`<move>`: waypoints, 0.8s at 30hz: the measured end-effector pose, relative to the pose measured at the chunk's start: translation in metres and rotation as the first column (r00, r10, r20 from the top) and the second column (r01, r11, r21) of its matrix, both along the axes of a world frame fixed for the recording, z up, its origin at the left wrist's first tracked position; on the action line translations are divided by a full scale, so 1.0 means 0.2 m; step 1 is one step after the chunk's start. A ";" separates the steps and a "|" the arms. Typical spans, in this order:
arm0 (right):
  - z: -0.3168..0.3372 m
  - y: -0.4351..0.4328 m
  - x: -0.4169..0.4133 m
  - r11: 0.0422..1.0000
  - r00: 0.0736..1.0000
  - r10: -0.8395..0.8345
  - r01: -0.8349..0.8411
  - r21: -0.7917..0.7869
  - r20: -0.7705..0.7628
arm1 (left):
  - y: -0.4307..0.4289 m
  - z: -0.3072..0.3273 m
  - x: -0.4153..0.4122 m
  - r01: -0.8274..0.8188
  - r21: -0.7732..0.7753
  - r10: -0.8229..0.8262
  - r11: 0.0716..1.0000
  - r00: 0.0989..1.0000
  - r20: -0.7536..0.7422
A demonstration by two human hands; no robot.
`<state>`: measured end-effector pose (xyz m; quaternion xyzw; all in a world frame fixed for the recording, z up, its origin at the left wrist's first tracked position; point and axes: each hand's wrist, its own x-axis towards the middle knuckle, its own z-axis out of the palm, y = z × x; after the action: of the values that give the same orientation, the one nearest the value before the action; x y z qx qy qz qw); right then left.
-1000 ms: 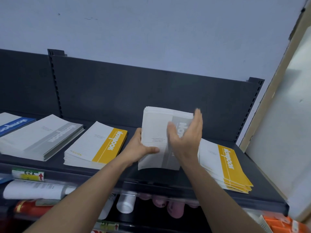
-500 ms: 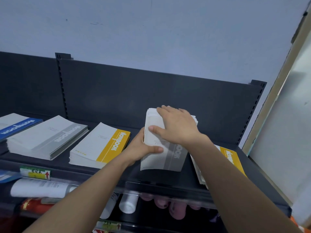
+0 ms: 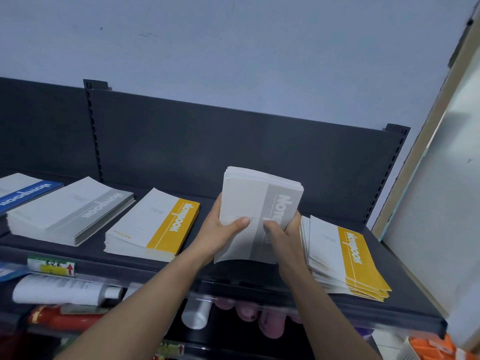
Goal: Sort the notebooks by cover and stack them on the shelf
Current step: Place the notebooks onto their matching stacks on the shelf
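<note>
A thick stack of grey-cover notebooks (image 3: 255, 201) is held tilted above the dark shelf (image 3: 233, 276), near its middle. My left hand (image 3: 220, 229) grips its left edge with the thumb on the cover. My right hand (image 3: 281, 229) grips its lower right side, thumb on the grey band. On the shelf lie a neat yellow-cover stack (image 3: 153, 226) to the left, a grey-cover stack (image 3: 70, 211) further left, a blue-cover stack (image 3: 23, 192) at the far left, and a fanned, untidy yellow-cover pile (image 3: 342, 258) to the right.
The shelf's dark back panel (image 3: 233, 152) rises behind the stacks. A pale board or door (image 3: 441, 203) stands close on the right. Below the shelf lie a white tube (image 3: 59, 289), a white bottle (image 3: 194, 314), pink bottles (image 3: 259, 318) and red packages (image 3: 62, 319).
My right hand slid from the top of the grey stack down to its lower right side. The stack now stands tilted up more, and the yellow pile on the right is uncovered.
</note>
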<state>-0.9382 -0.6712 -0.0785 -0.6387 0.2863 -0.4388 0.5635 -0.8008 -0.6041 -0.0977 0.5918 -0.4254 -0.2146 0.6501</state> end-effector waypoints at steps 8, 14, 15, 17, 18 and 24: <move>-0.09 -0.01 -0.04 0.997 0.972 -0.027 0.009 -0.079 -0.232 | 0.02 -0.09 0.09 0.074 0.245 -0.086 0.967 0.996 0.037; -0.09 -0.09 -0.04 0.963 0.902 -0.140 0.029 -0.267 -0.409 | -0.03 -0.04 0.12 -0.108 0.315 0.016 0.943 0.959 0.282; -0.08 -0.11 -0.04 0.958 0.896 -0.156 0.035 -0.284 -0.416 | -0.03 -0.04 0.12 -0.125 0.312 0.035 0.942 0.960 0.278; -0.07 -0.13 -0.02 0.960 0.883 -0.166 0.042 -0.278 -0.439 | -0.04 -0.03 0.12 -0.144 0.314 0.067 0.938 0.968 0.243; -0.07 -0.15 -0.01 0.965 0.876 -0.161 0.045 -0.257 -0.454 | -0.05 -0.02 0.12 -0.154 0.316 0.082 0.936 0.970 0.228; -0.08 -0.21 0.06 0.994 0.786 -0.088 0.028 -0.106 -0.612 | -0.06 -0.01 0.12 -0.276 0.483 0.169 0.831 0.953 0.253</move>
<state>-0.9269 -0.7131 -0.0950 -0.7626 0.4536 -0.2363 0.3960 -0.7768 -0.6167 -0.1004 0.8075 -0.3437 -0.1822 0.4434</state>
